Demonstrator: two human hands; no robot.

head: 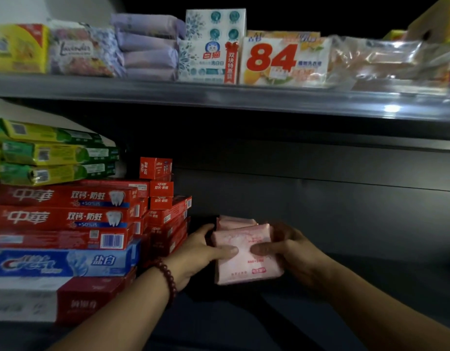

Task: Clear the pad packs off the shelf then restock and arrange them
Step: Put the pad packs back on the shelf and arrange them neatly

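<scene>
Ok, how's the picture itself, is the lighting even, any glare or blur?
Head view: uneven light, the lower shelf nearly black at the back; head view: a glare spot on the upper shelf edge at right; head view: toothpaste boxes far left and clear bags top right look soft, while the pink pad packs in the left hand and right hand read clearly.

1. The left hand [201, 252] and right hand [292, 249] grip a pink pad pack [246, 257] by its sides, thumbs on its front, at the dim lower shelf [371, 269].
2. A second pink pack [234, 221] stands just behind it.
3. Stacked toothpaste boxes [64, 216] sit to the left.
4. Soap packs [282, 62] line the upper shelf [219, 95].
</scene>
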